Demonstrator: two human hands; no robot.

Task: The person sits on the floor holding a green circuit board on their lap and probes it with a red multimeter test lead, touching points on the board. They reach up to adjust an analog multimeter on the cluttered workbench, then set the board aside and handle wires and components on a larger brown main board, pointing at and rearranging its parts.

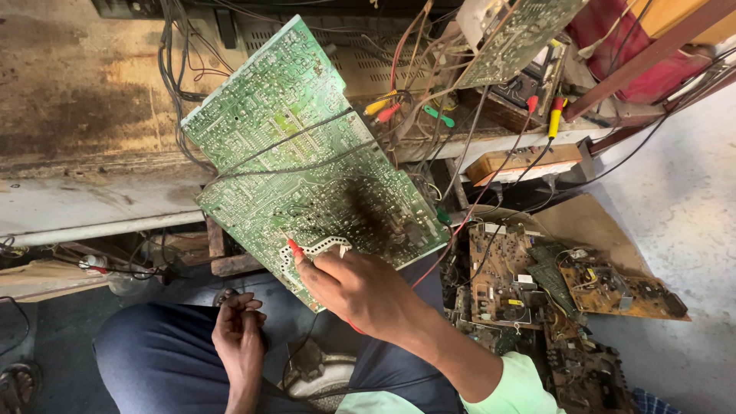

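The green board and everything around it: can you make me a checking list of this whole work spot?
Surface: worn, stained bench with a pale front edge.
Job's things: big green board tilted, solder side up, with a dark scorched patch; red probe tip touching its lower edge.
Clutter: brown boards piled on cardboard on the floor; a second green board at top.
Grippers: right hand holds the red probe; left hand rests on the knee, fingers curled, whether it holds anything cannot be told.
Cables: black wires cross the big board; red and yellow leads hang by the bench.
Surroundings: grey concrete floor; a sandal at lower left.
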